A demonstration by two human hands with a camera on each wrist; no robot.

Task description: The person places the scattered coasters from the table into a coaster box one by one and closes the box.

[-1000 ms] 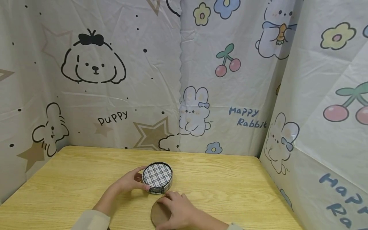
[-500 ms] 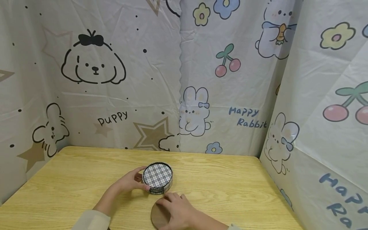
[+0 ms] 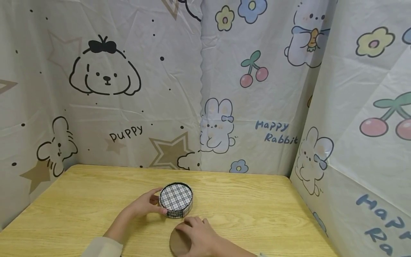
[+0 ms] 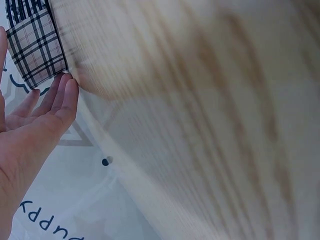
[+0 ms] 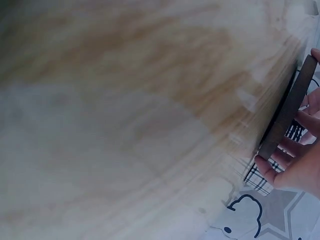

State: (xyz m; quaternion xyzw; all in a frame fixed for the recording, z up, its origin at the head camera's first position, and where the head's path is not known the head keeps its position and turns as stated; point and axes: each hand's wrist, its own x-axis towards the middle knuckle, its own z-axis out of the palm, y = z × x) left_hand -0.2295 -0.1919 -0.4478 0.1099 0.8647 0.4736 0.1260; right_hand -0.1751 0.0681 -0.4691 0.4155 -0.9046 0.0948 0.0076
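A round box in black-and-white plaid stands on the table, with a plaid disc visible inside its dark rim. My left hand grips its left side, thumb at the front and fingers behind. In the left wrist view, the fingertips touch the lower edge of the plaid wall. Nearer to me lies a flat brown coaster, partly covered by my right hand. The right wrist view shows its dark edge held between thumb and fingers close over the tabletop.
The light wood table carries both things. Printed cloth hangs along its back, and another printed sheet runs down the right side.
The head view has tipped up slightly, so everything sits a little lower in it. Both hands keep their hold, and the box and coaster stay in place.
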